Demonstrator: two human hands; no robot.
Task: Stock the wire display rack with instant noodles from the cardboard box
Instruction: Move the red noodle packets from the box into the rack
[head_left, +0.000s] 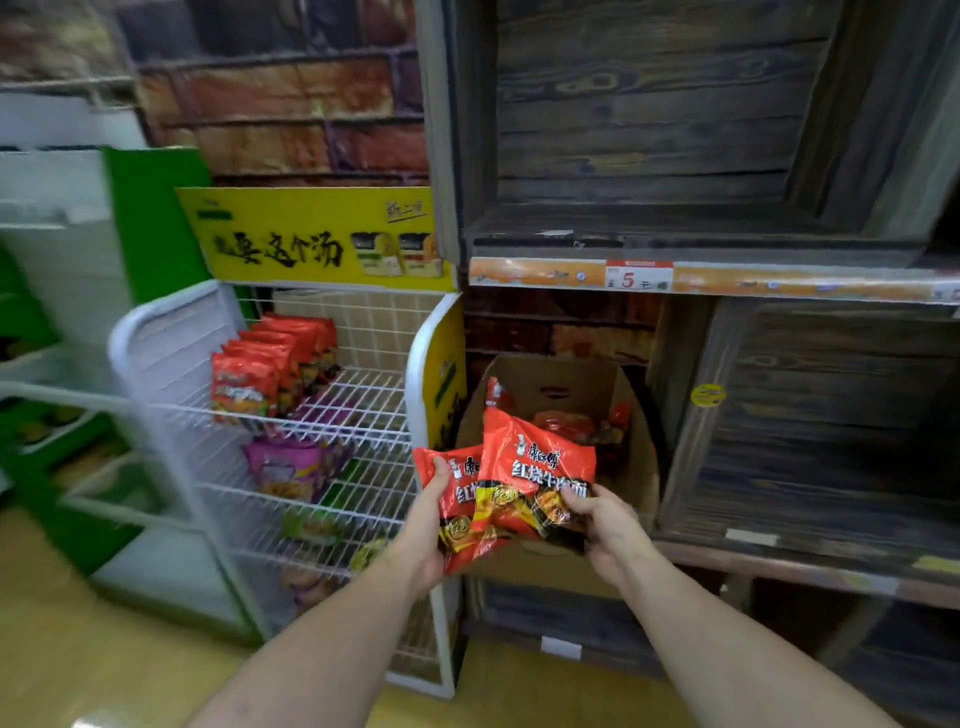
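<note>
Your left hand (428, 525) grips one red noodle packet (460, 499) by its left edge, thumb on the front and fingers curled behind. Your right hand (610, 535) pinches the lower right corner of a second red packet (535, 462), which overlaps the front of the first. You hold both packets upright in the air, in front of the cardboard box (561, 382) and just right of the wire display rack (363, 400).

The box sits open on a low wooden shelf (779, 566), with more red packets (566, 423) inside. On the rack's top tier a row of red packets (270, 364) stands at the left side; the right part shows bare wire. Purple packets (291, 462) sit on the tier below, and the lower tiers are too blurred to tell. A yellow sign (311, 239) tops the rack. A price tag (639, 275) sits on the shelf edge above the box.
</note>
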